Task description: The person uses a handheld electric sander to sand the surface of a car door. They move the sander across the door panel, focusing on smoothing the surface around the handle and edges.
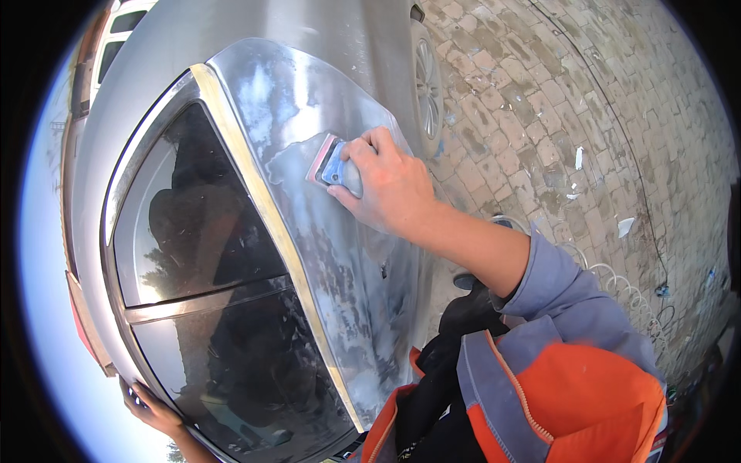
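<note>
My right hand (390, 181) is wrapped round a blue and grey sanding block (340, 170) with a pinkish edge. The block lies against the grey car's side panel (324, 262), whose surface is patchy, dull grey and whitish, with bare-looking areas. At the lower left, my left hand (154, 413) rests at the roof edge beside the rear window, fingers apart and holding nothing. Between the hands are the dark side windows (201, 208), and yellowish masking tape (266, 208) runs along their lower border. The block's sanding face is hidden against the panel.
A car wheel (427, 85) shows beyond the panel. On the brick paving (525, 116) lie a coiled pale hose (617, 285), a dark cable (617, 116) and white scraps (625, 227). My shoe (465, 281) is near the car's side. A white vehicle (116, 35) stands far left.
</note>
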The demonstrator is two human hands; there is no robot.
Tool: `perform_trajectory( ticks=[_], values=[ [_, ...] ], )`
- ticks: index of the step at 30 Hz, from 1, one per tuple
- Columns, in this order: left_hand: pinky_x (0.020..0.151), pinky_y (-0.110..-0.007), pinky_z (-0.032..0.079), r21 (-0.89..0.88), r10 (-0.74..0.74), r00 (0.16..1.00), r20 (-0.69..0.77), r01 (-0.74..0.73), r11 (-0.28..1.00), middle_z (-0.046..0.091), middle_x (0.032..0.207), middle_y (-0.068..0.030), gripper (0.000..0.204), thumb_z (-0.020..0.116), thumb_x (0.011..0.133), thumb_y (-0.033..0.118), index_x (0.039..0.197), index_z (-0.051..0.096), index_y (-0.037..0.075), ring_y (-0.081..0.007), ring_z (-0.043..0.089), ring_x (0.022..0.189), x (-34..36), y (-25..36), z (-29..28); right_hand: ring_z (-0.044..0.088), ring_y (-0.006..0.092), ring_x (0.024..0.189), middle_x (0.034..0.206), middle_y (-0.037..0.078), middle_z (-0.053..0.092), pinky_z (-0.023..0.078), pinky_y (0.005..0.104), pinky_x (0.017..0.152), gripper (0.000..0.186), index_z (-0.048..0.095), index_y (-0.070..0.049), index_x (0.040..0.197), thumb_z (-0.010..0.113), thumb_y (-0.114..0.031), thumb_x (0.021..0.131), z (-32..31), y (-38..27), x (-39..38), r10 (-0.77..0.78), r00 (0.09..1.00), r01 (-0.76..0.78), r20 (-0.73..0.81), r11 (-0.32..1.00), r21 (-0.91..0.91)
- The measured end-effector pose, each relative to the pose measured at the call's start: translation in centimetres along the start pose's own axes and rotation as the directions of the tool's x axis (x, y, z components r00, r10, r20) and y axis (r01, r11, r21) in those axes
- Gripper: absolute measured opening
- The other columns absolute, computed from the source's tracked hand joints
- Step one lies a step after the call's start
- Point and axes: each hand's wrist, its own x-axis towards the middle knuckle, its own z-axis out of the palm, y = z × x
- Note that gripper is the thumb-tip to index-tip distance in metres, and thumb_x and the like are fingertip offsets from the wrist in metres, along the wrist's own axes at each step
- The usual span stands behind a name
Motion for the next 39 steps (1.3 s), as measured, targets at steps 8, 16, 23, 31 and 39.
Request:
perform_trajectory(
  ticks=[8, 16, 23, 31, 39],
  values=[
    [0.125, -0.045, 0.043, -0.062, -0.023, 1.0, 0.009, 0.024, 0.998, 0.05, 0.158, -0.0246, 0.064, 0.056, 0.115, 0.038, 0.156, 0.047, -0.011, -0.0311, 0.052, 0.145, -0.6, 0.4, 0.1, 0.071, 0.0308, 0.099, 0.121, 0.011, 0.056, 0.062, 0.0432, 0.071, 0.047, 0.064, -0.013, 0.117, 0.091, -0.031, 0.083, 2.2, 1.0, -7.2, -0.224, 0.974, 0.224, 0.039, 0.975, 0.018],
    [0.115, -0.043, 0.05, 0.128, 0.026, 1.0, -0.014, -0.024, 0.991, 0.056, 0.149, -0.0239, 0.063, 0.056, 0.114, 0.041, 0.151, 0.055, -0.01, -0.032, 0.056, 0.137, -0.7, 1.2, 0.2, 0.073, 0.0343, 0.095, 0.123, 0.009, 0.057, 0.06, 0.0488, 0.081, 0.055, 0.062, -0.015, 0.122, 0.092, -0.039, 0.083, 0.8, 2.7, 1.0, 0.055, 0.982, -0.053, -0.182, 0.998, 0.017],
    [0.114, -0.043, 0.05, 0.293, 0.089, 0.996, 0.009, -0.087, 0.952, 0.057, 0.148, -0.025, 0.062, 0.056, 0.114, 0.041, 0.151, 0.055, -0.01, -0.0323, 0.057, 0.136, -0.5, 1.5, -0.1, 0.072, 0.0332, 0.093, 0.121, 0.009, 0.057, 0.06, 0.0466, 0.079, 0.054, 0.062, -0.015, 0.123, 0.091, -0.039, 0.084, 0.3, 2.0, -0.1, 0.033, 0.995, -0.032, -0.092, 0.999, 0.007],
    [0.114, -0.043, 0.053, 0.171, 0.034, 0.999, 0.01, -0.035, 0.985, 0.054, 0.15, -0.0252, 0.059, 0.056, 0.115, 0.036, 0.152, 0.054, -0.009, -0.032, 0.057, 0.137, -0.7, 1.7, 0.0, 0.073, 0.0351, 0.096, 0.122, 0.01, 0.056, 0.06, 0.0473, 0.081, 0.055, 0.061, -0.015, 0.123, 0.091, -0.039, 0.084, -0.1, 1.9, 0.2, 0.038, 0.999, -0.039, -0.018, 0.998, -0.047],
    [0.113, -0.042, 0.054, 0.21, 0.044, 0.999, 0.0, -0.043, 0.977, 0.053, 0.149, -0.0247, 0.059, 0.056, 0.115, 0.037, 0.153, 0.053, -0.008, -0.0314, 0.057, 0.137, -0.8, 2.1, 0.2, 0.071, 0.0343, 0.102, 0.124, 0.009, 0.056, 0.059, 0.0477, 0.085, 0.056, 0.06, -0.016, 0.123, 0.091, -0.039, 0.083, -0.9, 1.7, 3.9, 0.058, 0.997, -0.059, -0.049, 0.998, -0.032]
  ],
)
